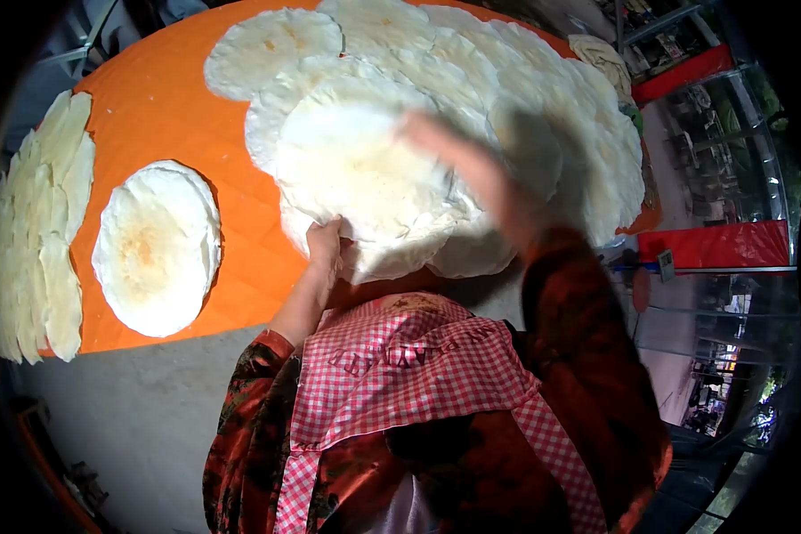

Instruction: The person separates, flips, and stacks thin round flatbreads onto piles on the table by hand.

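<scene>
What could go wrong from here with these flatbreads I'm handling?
The top flatbread could tear or crease where your left hand grips its edge, since it looks thin. Your right hand is blurred, so it is probably moving fast and might shift the overlapping breads underneath. The nearest breads lie close to the table's near edge, so one could slip off the orange cover.
</scene>
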`<state>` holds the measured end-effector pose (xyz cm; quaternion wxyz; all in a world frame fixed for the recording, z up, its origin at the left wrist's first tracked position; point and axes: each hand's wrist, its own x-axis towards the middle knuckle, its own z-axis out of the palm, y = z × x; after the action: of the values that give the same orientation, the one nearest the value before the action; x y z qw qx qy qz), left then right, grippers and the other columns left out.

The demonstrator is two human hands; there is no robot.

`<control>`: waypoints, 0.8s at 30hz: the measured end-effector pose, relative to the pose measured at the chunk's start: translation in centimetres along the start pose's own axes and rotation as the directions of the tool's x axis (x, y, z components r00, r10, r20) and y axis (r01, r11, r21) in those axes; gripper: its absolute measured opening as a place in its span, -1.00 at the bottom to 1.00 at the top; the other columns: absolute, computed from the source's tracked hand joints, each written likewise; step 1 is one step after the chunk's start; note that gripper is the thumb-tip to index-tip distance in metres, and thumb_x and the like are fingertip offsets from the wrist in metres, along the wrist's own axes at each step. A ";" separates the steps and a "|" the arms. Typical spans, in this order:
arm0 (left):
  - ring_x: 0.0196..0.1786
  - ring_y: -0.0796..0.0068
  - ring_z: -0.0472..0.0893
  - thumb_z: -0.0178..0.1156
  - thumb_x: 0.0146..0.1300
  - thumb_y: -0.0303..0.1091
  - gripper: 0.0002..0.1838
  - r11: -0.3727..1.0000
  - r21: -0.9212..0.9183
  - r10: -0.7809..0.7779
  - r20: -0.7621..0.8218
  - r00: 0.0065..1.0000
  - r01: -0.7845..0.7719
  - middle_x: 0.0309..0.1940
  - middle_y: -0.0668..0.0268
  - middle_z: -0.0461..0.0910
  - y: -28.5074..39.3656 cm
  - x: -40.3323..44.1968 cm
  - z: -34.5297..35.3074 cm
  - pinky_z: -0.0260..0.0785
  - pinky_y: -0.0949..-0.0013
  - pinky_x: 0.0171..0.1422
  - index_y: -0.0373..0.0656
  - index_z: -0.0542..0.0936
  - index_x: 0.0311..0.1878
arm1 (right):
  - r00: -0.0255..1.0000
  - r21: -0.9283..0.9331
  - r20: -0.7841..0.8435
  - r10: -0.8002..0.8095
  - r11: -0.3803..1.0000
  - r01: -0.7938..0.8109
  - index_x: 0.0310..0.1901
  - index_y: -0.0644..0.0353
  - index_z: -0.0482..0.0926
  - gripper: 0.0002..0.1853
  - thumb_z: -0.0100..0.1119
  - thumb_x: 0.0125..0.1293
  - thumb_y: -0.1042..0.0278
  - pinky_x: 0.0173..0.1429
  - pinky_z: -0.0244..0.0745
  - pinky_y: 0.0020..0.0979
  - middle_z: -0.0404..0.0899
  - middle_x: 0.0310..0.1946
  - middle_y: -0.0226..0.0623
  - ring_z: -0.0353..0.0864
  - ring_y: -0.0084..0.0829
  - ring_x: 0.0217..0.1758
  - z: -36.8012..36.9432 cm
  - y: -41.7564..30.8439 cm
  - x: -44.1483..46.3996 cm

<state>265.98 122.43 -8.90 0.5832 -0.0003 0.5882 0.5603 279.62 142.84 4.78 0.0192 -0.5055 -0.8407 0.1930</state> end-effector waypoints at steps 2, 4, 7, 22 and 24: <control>-0.48 0.37 0.53 0.12 0.22 -0.45 -0.79 1.000 0.014 0.016 -0.037 0.999 -0.015 -0.35 0.18 0.54 -0.3 0.1 -0.2 0.46 0.36 -0.50 -0.31 0.43 -0.10 | 0.890 -0.010 -0.296 -0.346 0.933 0.359 -0.32 0.19 0.59 -0.81 0.12 0.23 0.25 -0.33 0.46 -0.25 0.56 -0.50 -0.27 0.55 -0.40 -0.39 -8.6 6.2 9.1; -0.49 0.35 0.53 0.12 0.21 -0.46 -0.78 0.999 -0.006 0.050 -0.093 0.994 -0.051 -0.36 0.16 0.54 -0.3 0.1 0.5 0.45 0.34 -0.52 -0.33 0.43 -0.10 | 0.852 0.097 -0.489 -0.185 0.960 0.264 -0.44 0.23 0.61 -0.81 0.11 0.17 0.30 -0.34 0.44 -0.22 0.53 -0.58 -0.25 0.56 -0.28 -0.46 -18.5 4.9 10.3; -0.48 0.31 0.54 0.12 0.20 -0.46 -0.79 0.998 0.038 0.044 -0.061 0.997 -0.041 -0.33 0.14 0.54 0.2 -1.0 0.9 0.47 0.33 -0.51 -0.35 0.44 -0.12 | 0.820 -0.116 -0.545 -0.175 0.984 0.133 -0.27 0.35 0.62 -0.81 0.11 0.10 0.45 -0.28 0.46 -0.26 0.62 -0.45 -0.02 0.57 -0.23 -0.41 -27.0 0.0 5.9; -0.52 0.37 0.54 0.02 0.30 -0.45 -0.87 0.990 -0.141 0.000 0.040 0.999 0.005 -0.43 0.16 0.50 1.1 -5.0 2.4 0.59 0.39 -0.44 -0.36 0.42 -0.22 | 0.790 -0.175 -0.310 -0.529 0.848 0.500 -0.15 0.10 0.58 -0.73 0.05 0.07 0.45 -0.14 0.50 -0.29 0.52 -0.37 -0.30 0.53 -0.26 -0.17 9.2 0.5 -9.4; -0.53 0.38 0.53 0.01 0.30 -0.46 -0.88 0.987 -0.159 0.025 0.090 0.996 -0.010 -0.46 0.18 0.49 0.5 -4.8 2.5 0.59 0.39 -0.43 -0.35 0.42 -0.25 | 0.803 -0.171 -0.233 -0.548 0.836 0.521 -0.17 0.20 0.55 -0.77 0.06 0.11 0.41 -0.11 0.50 -0.30 0.54 -0.27 -0.28 0.52 -0.24 -0.09 7.9 -0.9 -10.6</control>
<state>268.92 121.15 -4.48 0.6028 -0.0157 0.5144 0.6097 282.22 130.97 -0.44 0.1634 -0.2698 -0.9466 0.0669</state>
